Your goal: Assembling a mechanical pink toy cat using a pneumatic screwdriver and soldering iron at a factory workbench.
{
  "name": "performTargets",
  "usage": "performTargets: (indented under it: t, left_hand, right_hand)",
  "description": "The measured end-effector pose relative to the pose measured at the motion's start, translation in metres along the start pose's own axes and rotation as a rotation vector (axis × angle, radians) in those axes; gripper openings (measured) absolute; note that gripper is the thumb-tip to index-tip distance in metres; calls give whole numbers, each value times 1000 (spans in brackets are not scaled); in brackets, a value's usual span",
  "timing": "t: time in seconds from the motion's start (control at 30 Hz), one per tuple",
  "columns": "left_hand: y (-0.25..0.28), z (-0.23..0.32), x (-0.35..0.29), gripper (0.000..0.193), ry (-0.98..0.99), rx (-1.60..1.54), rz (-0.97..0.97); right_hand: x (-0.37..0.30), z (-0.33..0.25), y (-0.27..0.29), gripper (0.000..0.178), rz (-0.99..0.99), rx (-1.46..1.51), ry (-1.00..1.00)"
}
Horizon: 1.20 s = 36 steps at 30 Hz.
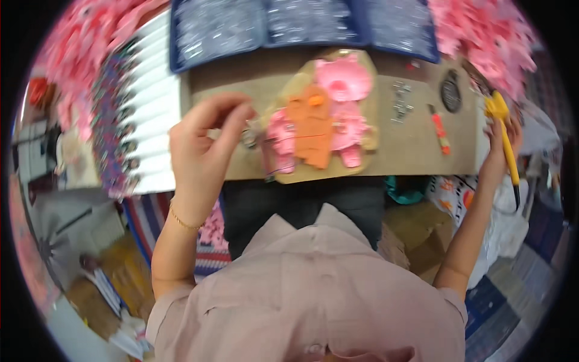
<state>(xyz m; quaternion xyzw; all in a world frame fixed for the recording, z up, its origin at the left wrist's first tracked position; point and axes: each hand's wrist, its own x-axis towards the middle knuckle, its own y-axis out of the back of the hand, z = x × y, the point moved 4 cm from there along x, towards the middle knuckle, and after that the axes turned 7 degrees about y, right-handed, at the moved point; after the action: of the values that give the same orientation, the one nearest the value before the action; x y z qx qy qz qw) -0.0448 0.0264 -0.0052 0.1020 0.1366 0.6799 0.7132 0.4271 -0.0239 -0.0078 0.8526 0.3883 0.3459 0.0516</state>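
My left hand (202, 139) is raised over the left part of the bench, thumb and forefinger pinched together. Whatever they may hold is too small and blurred to make out. At the bench's right end, my right hand (505, 142) has its fingers round a yellow soldering iron (510, 158), with a black cord at its lower end. Between the hands lies a pink animal-shaped plastic shell (344, 87) on a tan shaped base (369, 142). An orange plate (310, 136) covers the shell's middle. Just left of it is a small shiny round thing (249, 139).
Blue trays (262, 47) of clear small parts line the back. A white ribbed rack (158, 114) with wired parts stands left. Pink pieces heap up at both back corners (482, 36). Right of the shell lie small metal parts (401, 102), a red-orange tool (440, 130) and a black disc (450, 92).
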Motion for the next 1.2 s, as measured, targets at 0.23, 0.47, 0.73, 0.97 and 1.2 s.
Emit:
performTargets:
  t: [0.23,0.47,0.73,0.97,1.2]
  left_hand:
    - [-1,-4,-13,16,-331,494,-253]
    - [-7,19,-19,13,-399,722,-230]
    - [12,9,13,17,67,-497,-94]
    - [-32,-38,-37,25,378,-598,-239]
    - [-29,-36,-42,25,206,-488,-99]
  right_hand:
    - [-89,-98,-118,12,-866,288,-314]
    - [-57,-168,-235,13,-1333,196,532]
    - [-21,-183,-181,10,-774,204,206]
    - [-76,-167,-151,29,-914,-219,380]
    - [-99,-196,-238,39,-1530,131,291]
